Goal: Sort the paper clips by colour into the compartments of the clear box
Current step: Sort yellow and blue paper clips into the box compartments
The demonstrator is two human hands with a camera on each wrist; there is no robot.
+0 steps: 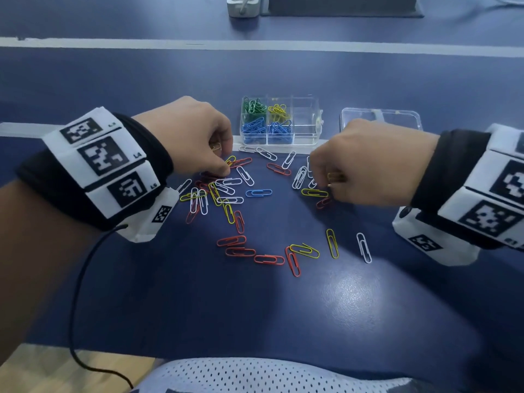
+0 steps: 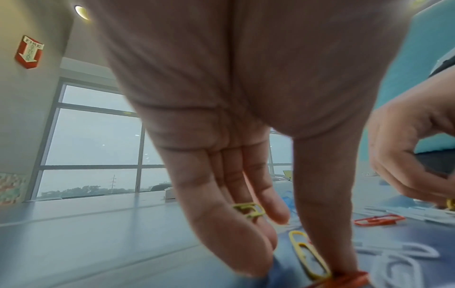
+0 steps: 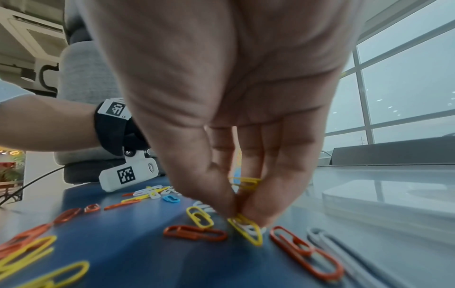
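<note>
the right hand (image 3: 221, 97) pinches a yellow clip (image 3: 246, 231) with closed fingers (image 3: 211, 187) on the smooth blue desk (image 1: 283, 307), the left hand (image 1: 192, 134) curls around yellow clips (image 2: 249, 210), thin wire clips (image 1: 229, 191) lie scattered before the clear plastic box (image 1: 304, 120).

Blue table (image 1: 340, 307). On it: loose clips (image 1: 235, 194) in red, yellow, white and blue, scattered centre; clear box (image 1: 304, 124) beyond them; lid (image 1: 381, 117) right of box; grey block (image 1: 243, 5) far edge.
</note>
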